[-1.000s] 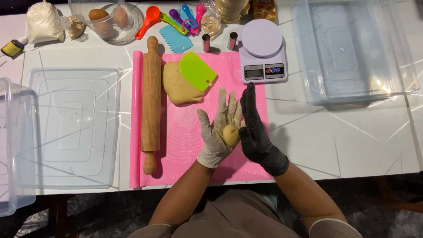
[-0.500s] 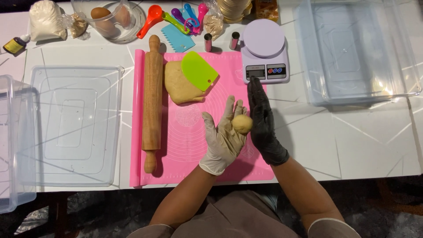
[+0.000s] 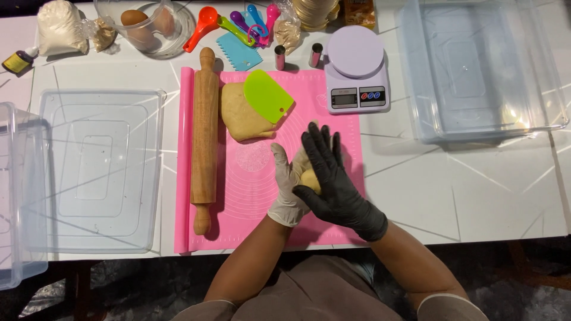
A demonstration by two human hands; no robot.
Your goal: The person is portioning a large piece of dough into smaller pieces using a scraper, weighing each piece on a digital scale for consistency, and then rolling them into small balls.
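**Dough ball pressed between gloved palms**

White desk [image 3: 464, 178] carries a pink mat [image 3: 250, 196]. Above it, the left hand [image 3: 291, 184] in a white glove and right hand [image 3: 333, 178] in black sandwich a small dough ball [image 3: 309, 178], palms flat, fingers pointing away. Round, it shows no long axis.

The rolling pin [image 3: 204, 137] is smooth, matt wood. The pink mat [image 3: 250, 202] looks like soft matt silicone. The green scraper [image 3: 269, 96] is glossy plastic. The tubs [image 3: 95, 172] are clear, shiny plastic.
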